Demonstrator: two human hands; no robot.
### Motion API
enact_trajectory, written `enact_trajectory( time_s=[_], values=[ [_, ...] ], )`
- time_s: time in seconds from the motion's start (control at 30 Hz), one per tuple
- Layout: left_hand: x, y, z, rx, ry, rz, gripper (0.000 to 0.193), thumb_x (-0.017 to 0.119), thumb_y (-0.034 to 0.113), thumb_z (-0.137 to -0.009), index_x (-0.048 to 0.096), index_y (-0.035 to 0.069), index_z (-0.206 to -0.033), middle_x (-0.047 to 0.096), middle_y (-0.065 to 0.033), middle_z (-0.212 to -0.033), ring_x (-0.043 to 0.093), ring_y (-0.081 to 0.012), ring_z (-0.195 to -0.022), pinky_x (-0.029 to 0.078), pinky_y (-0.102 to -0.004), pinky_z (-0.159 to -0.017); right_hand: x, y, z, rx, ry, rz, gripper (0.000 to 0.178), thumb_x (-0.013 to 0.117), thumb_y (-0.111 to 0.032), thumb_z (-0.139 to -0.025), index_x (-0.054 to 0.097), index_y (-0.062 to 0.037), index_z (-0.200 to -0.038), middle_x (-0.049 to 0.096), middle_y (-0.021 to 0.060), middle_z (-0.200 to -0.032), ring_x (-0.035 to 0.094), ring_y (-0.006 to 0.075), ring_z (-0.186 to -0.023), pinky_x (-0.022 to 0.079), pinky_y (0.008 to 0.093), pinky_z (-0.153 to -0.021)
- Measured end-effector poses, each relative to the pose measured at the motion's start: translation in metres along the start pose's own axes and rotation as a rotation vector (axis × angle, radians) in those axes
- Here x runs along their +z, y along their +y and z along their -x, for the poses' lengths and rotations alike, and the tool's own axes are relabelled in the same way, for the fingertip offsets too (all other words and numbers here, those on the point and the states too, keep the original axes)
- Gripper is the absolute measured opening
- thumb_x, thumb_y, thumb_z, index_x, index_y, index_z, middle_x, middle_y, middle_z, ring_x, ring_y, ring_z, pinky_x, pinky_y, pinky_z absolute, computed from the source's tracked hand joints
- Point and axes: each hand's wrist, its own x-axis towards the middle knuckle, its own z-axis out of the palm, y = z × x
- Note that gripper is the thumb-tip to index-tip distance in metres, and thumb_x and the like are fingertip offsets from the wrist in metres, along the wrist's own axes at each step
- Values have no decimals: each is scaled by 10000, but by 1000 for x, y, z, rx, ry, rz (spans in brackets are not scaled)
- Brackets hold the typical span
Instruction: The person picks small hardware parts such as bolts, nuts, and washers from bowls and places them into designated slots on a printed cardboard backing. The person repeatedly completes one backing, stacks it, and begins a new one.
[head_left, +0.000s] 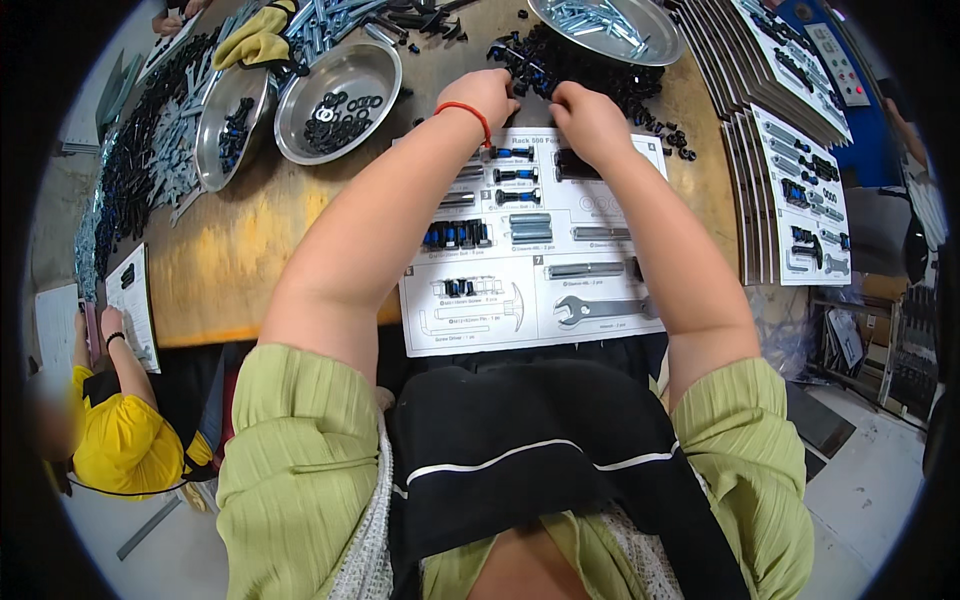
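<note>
My left hand, with a red cord on its wrist, is closed at the near edge of a pile of black nuts. My right hand is closed beside it, thumb and fingers pinched together. What either hand holds is hidden or too small to name. Black bolts with blue threads lie just beyond my fingertips. Under my forearms lies a white printed card carrying bolts, metal sleeves and a wrench.
Metal bowls hold black washers and bolts at the left, and another bowl holds silver bolts. Heaps of wrenches cover the table's left side. Stacked filled cards stand at the right. A person in yellow works at the left.
</note>
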Motion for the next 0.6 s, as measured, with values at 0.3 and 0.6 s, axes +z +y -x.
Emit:
enact_trajectory(
  time_s=[0.3, 0.6],
  values=[
    [-9, 29, 10, 100, 37, 236, 235, 632, 198, -853, 722, 76, -1032, 721, -138, -938, 684, -295, -883, 535, -392, -817, -33, 53, 12, 174, -29, -273, 217, 601, -167, -885, 713, -68, -1044, 715, 138, -940, 677, 317, -874, 529, 387, -808],
    [7, 61, -11, 61, 146, 35, 260, 658, 317, -896, 739, 109, -1030, 699, -120, -1016, 667, -311, -939, 536, -416, -840, -16, 33, 7, -55, 7, 157, 187, 723, -148, -793, 693, -73, -962, 637, 115, -986, 640, 325, -964, 535, 431, -814]
  ],
)
